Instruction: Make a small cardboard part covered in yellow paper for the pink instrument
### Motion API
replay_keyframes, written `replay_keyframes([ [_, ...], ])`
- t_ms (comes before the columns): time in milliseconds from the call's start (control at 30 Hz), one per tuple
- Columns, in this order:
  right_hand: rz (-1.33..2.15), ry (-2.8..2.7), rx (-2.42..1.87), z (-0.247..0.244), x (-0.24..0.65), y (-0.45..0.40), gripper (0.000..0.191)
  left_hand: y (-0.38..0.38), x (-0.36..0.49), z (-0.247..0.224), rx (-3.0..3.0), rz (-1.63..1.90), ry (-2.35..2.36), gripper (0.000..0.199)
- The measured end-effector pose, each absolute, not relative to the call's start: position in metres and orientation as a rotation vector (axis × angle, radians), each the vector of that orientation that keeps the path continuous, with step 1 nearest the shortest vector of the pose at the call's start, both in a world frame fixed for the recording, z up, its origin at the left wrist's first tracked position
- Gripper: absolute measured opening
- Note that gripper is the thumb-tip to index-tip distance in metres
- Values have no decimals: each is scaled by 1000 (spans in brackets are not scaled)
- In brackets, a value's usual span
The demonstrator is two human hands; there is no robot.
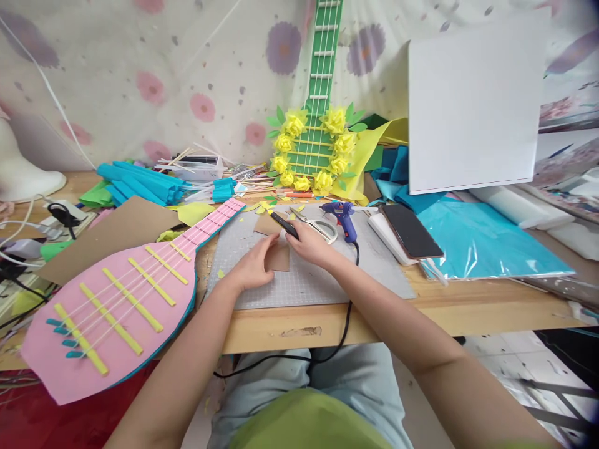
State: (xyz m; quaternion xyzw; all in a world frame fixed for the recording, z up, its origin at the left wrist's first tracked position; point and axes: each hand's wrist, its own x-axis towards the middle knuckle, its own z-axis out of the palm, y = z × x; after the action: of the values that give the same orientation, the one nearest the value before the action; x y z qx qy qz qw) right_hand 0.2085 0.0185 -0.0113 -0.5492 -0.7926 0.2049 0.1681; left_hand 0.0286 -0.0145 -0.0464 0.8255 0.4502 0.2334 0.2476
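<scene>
My right hand (311,244) is closed around a black pen-shaped tool (284,224) with a yellow end; its exact kind is unclear. The yellow end points away from me to the left. Curved over a small piece of brown cardboard (279,259), my left hand (253,265) holds it down against the grey cutting mat (318,290). A small whitish spot shows between the fingertips of both hands; I cannot make out what it is. Scissors (322,229) lie just beyond my right hand, beside a blue glue gun (344,218).
A pink paper guitar (116,299) lies at left over the table edge. Behind stands a green one (322,75) with yellow flowers. The glue gun's cable (347,318) drops over the front edge. A phone (412,231) and a blue plastic-wrapped pack (496,243) lie at right.
</scene>
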Motion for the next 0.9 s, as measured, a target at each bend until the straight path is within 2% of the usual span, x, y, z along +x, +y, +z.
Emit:
replay_keyframes([
  [133, 592, -2129, -1624, -27, 217, 17, 43, -11, 25, -45, 2189, 757, 1207, 78],
  [300, 536, -2025, -1610, -38, 220, 13, 43, -2, 15, -47, 1953, 978, 1560, 51],
  [533, 255, -2121, -1662, -42, 212, 8, 49, 5, 15, -30, 1939, 1183, 1907, 10],
  [633, 166, -2191, -1693, -43, 208, 7, 51, 24, 11, -11, 1926, 1156, 2051, 16],
  [733, 70, -2235, -1725, -44, 205, 10, 51, 49, 7, 5, 1961, 914, 2238, 30],
  [900, -42, -2309, -1784, -44, 199, 16, 53, 83, -4, 3, 2017, 295, 2452, 74],
])
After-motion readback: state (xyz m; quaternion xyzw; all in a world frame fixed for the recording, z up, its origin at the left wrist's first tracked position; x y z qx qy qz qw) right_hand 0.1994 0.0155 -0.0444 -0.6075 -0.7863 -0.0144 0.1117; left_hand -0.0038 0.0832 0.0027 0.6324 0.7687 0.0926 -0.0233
